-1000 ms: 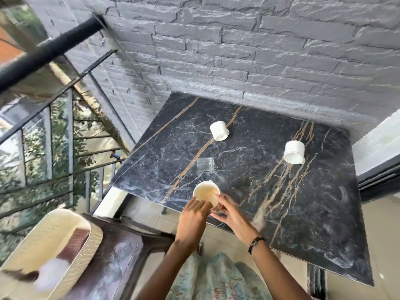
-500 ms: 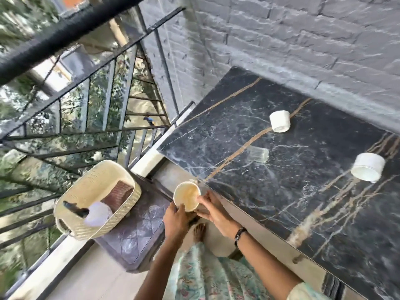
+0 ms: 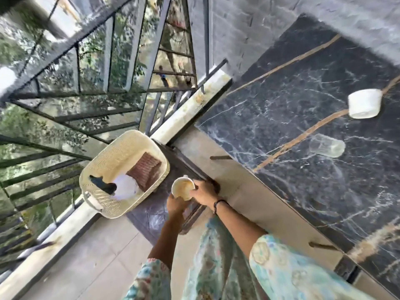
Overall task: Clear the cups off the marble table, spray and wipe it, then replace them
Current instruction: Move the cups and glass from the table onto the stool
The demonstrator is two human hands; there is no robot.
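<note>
Both hands hold a cream cup above a dark stool, left of the black marble table. My left hand grips the cup from below and my right hand holds its right side. On the table a white cup lies on a gold vein. A clear glass lies on the marble below that cup.
A cream plastic basket sits on the stool and holds a spray bottle with a black trigger and a brown cloth. A black metal railing runs along the left. A grey brick wall backs the table.
Both hands carried the cream cup off the table's near edge and leftward, to over the stool beside the basket. The view swung left and down.
</note>
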